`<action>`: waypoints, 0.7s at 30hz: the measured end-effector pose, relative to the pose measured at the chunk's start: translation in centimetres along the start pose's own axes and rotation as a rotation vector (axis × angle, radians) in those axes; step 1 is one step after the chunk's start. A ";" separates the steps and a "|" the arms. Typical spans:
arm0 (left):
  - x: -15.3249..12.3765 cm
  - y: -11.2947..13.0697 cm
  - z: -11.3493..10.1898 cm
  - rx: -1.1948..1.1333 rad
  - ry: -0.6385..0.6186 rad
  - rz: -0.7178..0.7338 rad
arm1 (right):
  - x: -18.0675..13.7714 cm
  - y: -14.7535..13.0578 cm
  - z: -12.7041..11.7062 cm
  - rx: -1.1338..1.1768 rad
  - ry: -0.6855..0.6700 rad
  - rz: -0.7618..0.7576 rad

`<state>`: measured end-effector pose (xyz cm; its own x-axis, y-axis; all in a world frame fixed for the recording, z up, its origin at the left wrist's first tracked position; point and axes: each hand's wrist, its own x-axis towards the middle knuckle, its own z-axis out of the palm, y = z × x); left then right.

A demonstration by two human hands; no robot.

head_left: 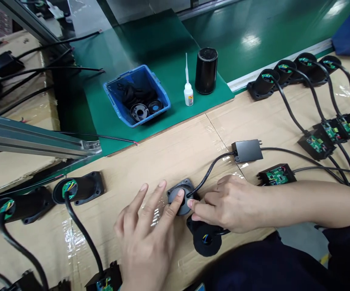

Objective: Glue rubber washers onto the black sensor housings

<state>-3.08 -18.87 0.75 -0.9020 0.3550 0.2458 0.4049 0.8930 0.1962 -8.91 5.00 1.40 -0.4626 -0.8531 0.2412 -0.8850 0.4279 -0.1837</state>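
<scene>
A dark grey round cap (172,196) with a hole in its middle sits on a square-flanged black housing (187,182) lying on the bench. The index finger of my left hand (149,238) presses on the cap, while its other fingers spread apart. At the cap's right rim, beside the cable (208,171), my right hand (223,204) is closed with its fingertips against the edge. That cable runs to a closed black box (247,150). Just below, a second black housing (207,242) shows coloured wires in its opening, partly under my right hand.
A blue bin (114,99) of black parts, a white dropper bottle (188,96) and a black cylinder (206,70) stand on the green mat. Cabled housings (266,83) and open circuit boxes (316,143) line the right; more housings (86,188) lie left near a metal frame (35,135).
</scene>
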 end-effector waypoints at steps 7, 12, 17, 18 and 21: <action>1.0 1.6 -0.4 0.072 0.034 0.133 | 0.4 0.2 -0.5 -0.008 -0.106 -0.008; 1.6 2.0 0.2 0.004 0.051 0.113 | 1.0 0.5 -1.1 0.008 -0.206 0.037; 1.1 2.0 0.2 0.045 0.011 0.128 | 1.4 0.7 -1.5 0.047 -0.264 0.055; 1.1 1.9 0.1 0.056 -0.005 0.131 | 1.4 0.7 -1.5 0.055 -0.247 0.056; 1.5 1.9 -0.5 0.035 -0.051 0.139 | 1.3 0.7 -1.4 0.072 -0.202 0.057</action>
<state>-3.61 -16.74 1.99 -0.8442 0.4889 0.2199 0.5220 0.8430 0.1299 -10.17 4.60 2.89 -0.4856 -0.8735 0.0338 -0.8480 0.4613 -0.2609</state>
